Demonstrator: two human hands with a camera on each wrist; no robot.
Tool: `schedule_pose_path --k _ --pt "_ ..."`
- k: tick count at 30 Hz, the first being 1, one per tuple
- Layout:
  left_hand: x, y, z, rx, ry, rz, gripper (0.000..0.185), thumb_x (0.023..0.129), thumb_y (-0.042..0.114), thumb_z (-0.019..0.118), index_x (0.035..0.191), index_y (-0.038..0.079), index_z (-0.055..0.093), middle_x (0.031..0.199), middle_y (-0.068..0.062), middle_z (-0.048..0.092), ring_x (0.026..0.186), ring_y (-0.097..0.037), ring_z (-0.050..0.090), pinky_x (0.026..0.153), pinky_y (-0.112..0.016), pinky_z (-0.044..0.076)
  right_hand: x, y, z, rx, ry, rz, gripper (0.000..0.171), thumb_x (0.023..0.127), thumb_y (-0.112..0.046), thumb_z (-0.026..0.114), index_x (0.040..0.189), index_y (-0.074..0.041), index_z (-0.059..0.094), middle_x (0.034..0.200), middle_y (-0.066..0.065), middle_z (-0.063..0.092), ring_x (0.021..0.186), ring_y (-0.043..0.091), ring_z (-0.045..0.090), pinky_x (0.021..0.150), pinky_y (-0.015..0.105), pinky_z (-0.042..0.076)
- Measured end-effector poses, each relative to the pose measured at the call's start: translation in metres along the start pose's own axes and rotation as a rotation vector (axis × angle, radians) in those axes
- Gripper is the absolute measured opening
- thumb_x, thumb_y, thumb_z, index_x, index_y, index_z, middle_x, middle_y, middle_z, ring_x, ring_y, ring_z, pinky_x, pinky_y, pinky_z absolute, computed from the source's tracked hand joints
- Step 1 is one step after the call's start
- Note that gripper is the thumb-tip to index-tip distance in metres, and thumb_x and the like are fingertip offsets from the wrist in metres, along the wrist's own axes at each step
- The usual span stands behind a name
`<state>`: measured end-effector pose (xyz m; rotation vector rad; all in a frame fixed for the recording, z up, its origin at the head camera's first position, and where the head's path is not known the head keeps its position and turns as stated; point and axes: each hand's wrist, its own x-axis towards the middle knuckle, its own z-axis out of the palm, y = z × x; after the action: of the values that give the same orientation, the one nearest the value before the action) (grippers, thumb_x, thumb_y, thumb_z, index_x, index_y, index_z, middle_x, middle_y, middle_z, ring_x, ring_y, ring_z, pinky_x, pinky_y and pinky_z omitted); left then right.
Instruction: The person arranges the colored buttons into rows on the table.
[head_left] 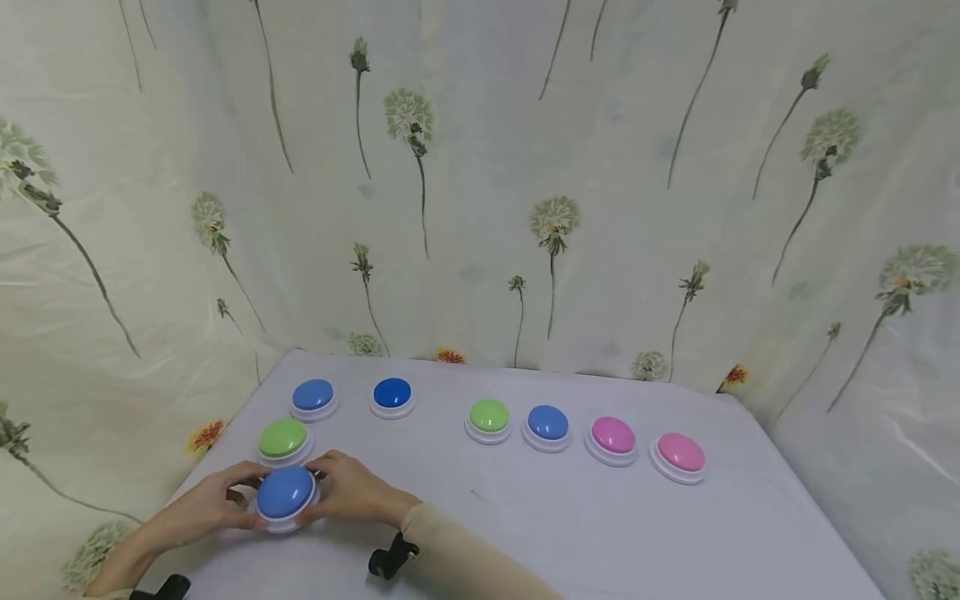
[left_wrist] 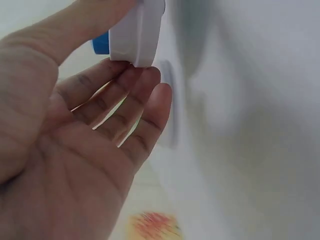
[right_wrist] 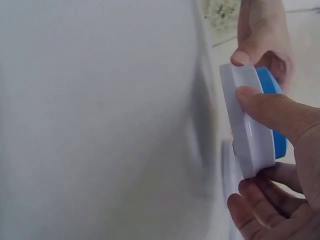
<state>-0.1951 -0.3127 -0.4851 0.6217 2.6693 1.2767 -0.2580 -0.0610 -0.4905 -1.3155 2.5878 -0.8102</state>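
In the head view I'm counting three blue round plastic buttons (head_left: 392, 392), two green buttons (head_left: 488, 415) and two pink buttons (head_left: 613, 435) on the white counter (head_left: 570, 533). By its left side, the left hand (head_left: 198, 507) and right hand (head_left: 352, 492) are holding another blue-domed button (head_left: 285, 492); open surface is stretching rightward. In the left wrist view, thumb and fingers (left_wrist: 157, 105) are pinching its white base. In the right wrist view, they're gripping the opposite side.

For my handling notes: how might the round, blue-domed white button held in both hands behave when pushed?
The round, blue-domed white button is probably stiff: its base shows no bend when gripped. Wide and low, it seems unlikely to tip. Its smooth dome may be slippery.
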Motion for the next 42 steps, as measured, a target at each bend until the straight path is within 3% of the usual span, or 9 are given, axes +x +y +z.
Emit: schedule_pose_path --k 7,17,23,33,42 --pt "0.015 0.036 0.004 0.098 0.038 0.064 0.065 0.078 0.030 0.080 0.131 0.002 0.054 0.119 -0.010 0.061 0.099 0.004 0.052 0.076 -0.023 0.052 -0.023 0.007 -0.028 0.065 0.055 -0.030 0.066 0.077 -0.045 0.079 0.133 -0.021 0.056 0.122 -0.008 0.056 0.109 -0.002 0.052 0.090 0.015 0.047" --pt "0.031 0.076 0.022 0.099 -0.015 0.091 0.059 0.079 0.033 0.079 0.128 0.007 0.056 0.116 -0.005 0.061 0.099 -0.003 0.054 0.078 -0.026 0.052 -0.067 0.014 -0.054 0.149 0.088 -0.004 0.065 0.078 -0.045 0.078 0.134 -0.021 0.054 0.125 -0.006 0.055 0.109 0.001 0.052 0.084 0.017 0.050" --pt "0.046 0.101 0.041 0.116 -0.026 0.073 0.062 0.077 0.040 0.079 0.128 0.012 0.057 0.118 -0.001 0.060 0.101 -0.008 0.055 0.078 -0.026 0.052 -0.097 0.024 -0.069 0.161 0.120 0.005 0.067 0.078 -0.049 0.076 0.135 -0.024 0.053 0.126 -0.007 0.054 0.108 0.001 0.051 0.085 0.020 0.051" --pt "0.081 0.127 0.076 0.128 -0.029 0.179 0.065 0.074 0.043 0.081 0.127 0.014 0.059 0.117 0.004 0.059 0.102 -0.010 0.056 0.080 -0.025 0.052 -0.146 0.042 -0.098 0.132 0.196 0.031 0.069 0.076 -0.051 0.077 0.135 -0.025 0.053 0.126 -0.008 0.056 0.107 0.005 0.052 0.085 0.022 0.051" --pt "0.116 0.151 0.105 0.104 -0.058 0.220 0.065 0.074 0.030 0.084 0.128 0.005 0.058 0.117 -0.005 0.057 0.109 -0.025 0.060 0.093 -0.047 0.052 -0.178 0.064 -0.117 0.076 0.251 0.061 0.068 0.077 -0.049 0.077 0.135 -0.024 0.052 0.129 -0.006 0.055 0.107 0.007 0.054 0.086 0.025 0.053"
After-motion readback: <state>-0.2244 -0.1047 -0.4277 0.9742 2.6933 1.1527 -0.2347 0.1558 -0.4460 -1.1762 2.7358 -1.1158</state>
